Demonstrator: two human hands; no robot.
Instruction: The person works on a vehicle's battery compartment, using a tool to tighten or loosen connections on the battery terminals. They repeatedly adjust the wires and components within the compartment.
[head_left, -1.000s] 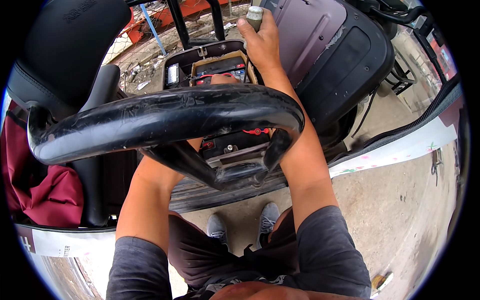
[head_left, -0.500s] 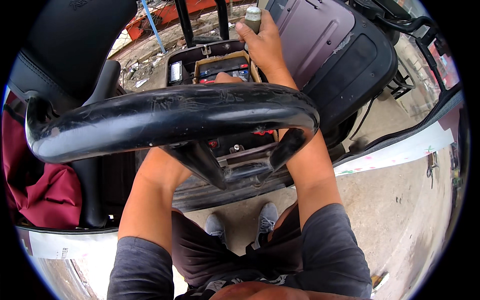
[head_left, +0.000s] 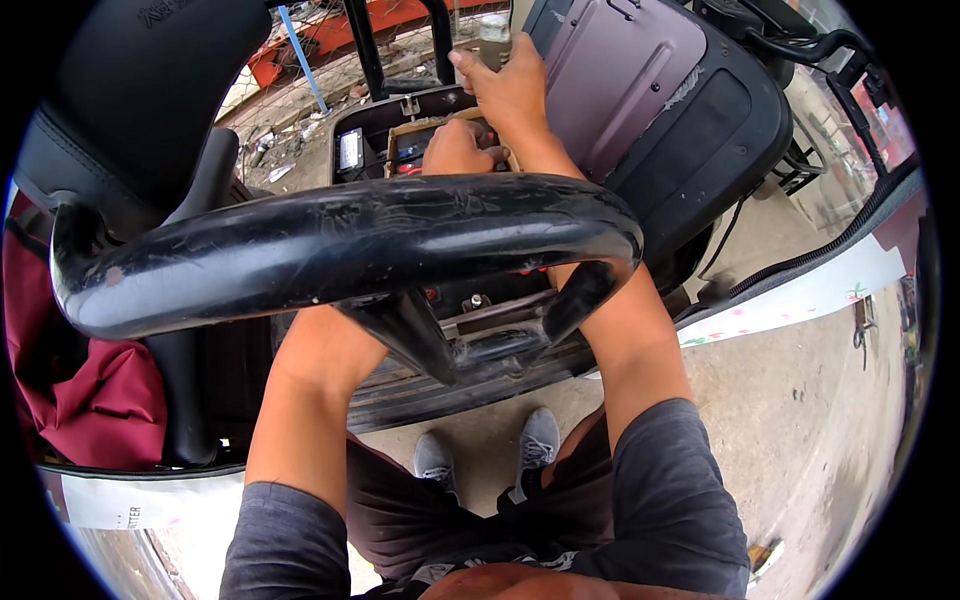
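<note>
Over an open battery box (head_left: 348,112) under a tipped-up seat, both my forearms reach past a thick black curved bar (head_left: 400,235) that hides part of them. My left hand (head_left: 462,147) is curled above the dark batteries (head_left: 410,150), knuckles up; what its fingers close on, if anything, is hidden. My right hand (head_left: 510,90) is raised at the box's far right corner. Its thumb and fingers are spread on either side of a greenish cylinder with a pale top (head_left: 494,38), with a gap beside the thumb.
The seat's underside with a purple-grey panel (head_left: 620,70) leans at the right. A black padded backrest (head_left: 140,90) and maroon cloth (head_left: 100,400) lie left. Black upright tubes (head_left: 440,40) and wire fencing stand beyond. My shoes (head_left: 538,440) rest on concrete below.
My left hand has come up into view above the batteries. The right hand has shifted slightly left, its thumb spreading away from the greenish cylinder.
</note>
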